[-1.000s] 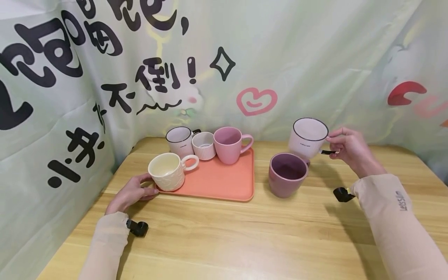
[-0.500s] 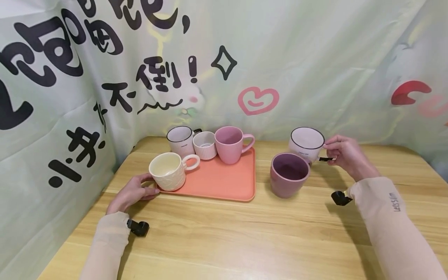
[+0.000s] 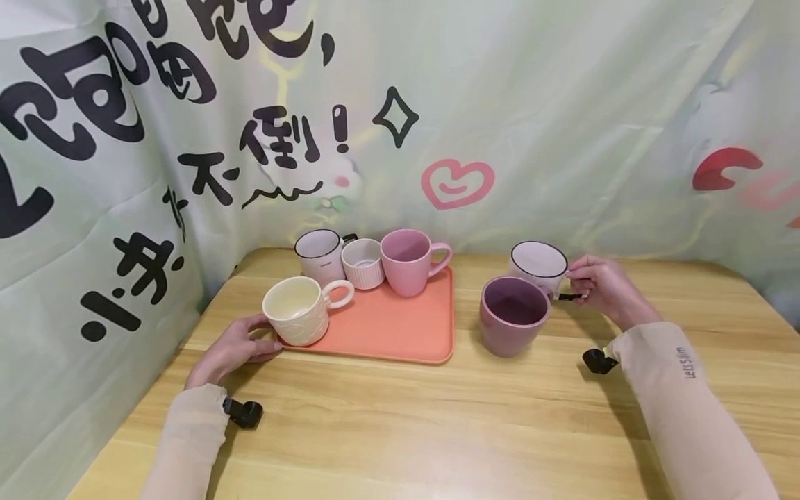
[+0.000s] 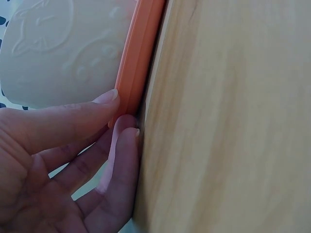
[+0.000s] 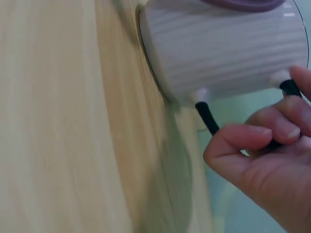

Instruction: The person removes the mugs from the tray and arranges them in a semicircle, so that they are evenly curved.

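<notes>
Head view, six mugs (four on tray)

Light wooden table; pale green printed cloth backdrop from 9 to 3 o'clock, soft even light

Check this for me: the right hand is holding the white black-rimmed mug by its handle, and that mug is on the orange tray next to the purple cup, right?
Not quite. The right hand does hold the white black-rimmed mug by its handle, next to the purple cup, but the head view shows both off the orange tray, to its right, over the wooden table.
</notes>
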`<state>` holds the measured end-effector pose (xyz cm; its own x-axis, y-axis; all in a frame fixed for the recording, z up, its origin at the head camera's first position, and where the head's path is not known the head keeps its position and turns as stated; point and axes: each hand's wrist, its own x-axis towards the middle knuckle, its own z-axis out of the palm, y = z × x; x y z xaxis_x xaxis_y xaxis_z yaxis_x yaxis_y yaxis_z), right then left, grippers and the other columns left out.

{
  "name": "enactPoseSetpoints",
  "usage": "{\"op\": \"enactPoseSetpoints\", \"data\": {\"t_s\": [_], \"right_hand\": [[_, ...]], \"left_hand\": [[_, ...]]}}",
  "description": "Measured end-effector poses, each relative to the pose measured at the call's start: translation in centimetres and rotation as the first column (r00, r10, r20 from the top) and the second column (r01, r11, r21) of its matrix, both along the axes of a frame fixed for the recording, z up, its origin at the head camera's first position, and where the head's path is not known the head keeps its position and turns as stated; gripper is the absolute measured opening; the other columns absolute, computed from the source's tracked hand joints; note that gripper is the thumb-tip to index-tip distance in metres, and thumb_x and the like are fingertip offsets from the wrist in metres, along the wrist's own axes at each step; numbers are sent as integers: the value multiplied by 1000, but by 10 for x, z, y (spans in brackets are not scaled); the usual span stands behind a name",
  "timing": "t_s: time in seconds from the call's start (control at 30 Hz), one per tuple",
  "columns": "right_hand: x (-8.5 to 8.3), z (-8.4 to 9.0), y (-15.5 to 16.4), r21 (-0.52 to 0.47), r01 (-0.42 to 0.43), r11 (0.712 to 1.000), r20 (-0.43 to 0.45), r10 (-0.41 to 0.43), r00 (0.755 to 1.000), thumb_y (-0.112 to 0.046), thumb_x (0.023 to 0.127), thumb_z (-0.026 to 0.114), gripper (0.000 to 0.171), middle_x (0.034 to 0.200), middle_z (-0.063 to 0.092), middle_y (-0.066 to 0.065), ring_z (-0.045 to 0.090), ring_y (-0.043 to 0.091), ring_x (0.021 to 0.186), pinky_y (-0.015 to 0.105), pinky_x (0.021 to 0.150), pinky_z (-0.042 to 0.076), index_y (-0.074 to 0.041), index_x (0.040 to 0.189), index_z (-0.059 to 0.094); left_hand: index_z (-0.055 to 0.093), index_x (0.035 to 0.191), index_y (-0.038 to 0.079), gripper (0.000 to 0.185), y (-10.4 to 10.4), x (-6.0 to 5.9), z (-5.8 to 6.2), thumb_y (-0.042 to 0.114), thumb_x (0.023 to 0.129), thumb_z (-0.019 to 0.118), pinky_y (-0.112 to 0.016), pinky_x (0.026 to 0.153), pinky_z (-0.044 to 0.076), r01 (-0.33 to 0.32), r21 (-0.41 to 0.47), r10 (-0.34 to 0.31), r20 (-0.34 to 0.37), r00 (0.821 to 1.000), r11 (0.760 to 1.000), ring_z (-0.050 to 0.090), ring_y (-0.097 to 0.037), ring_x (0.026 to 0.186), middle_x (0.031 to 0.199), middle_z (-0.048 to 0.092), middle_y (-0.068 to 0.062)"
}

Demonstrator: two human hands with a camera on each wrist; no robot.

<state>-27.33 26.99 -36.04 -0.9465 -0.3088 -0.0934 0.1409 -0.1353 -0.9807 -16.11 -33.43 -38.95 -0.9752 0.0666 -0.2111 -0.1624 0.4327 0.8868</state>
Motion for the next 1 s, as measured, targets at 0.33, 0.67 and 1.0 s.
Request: {"op": "enactPoseSetpoints", "data": {"t_s": [0.33,0.67,1.0], "right_hand": [[2,-10,5,67,-72,995,-90,78,993,4,104,44,25,70,40,-1,38,14,64,28,58,41,-15,96,59],[-3,-2,10,9,-68,998,-87,68,994,6,103,47,30,82,57,6,54,18,75,32,63,53,-11,93,69],[-1,-5,9,-55,-83,995,-101,77,992,9,103,46,33,88,63,6,60,18,82,33,70,55,-8,97,74]], "left_hand": [[34,145,-19,65,-1,4,-3,-8,91,68,-31,84,58,12,-2,-12,-15,1000,1000,64,-24,108,151,27,-43],[32,148,-18,67,1,-1,3,-6,92,68,-28,84,57,6,-17,-7,-21,1000,1000,57,-30,117,152,27,-42],[31,148,-18,67,2,1,1,-7,92,67,-29,85,57,3,-23,-3,2,1000,1000,54,-33,121,152,27,-42]]}}
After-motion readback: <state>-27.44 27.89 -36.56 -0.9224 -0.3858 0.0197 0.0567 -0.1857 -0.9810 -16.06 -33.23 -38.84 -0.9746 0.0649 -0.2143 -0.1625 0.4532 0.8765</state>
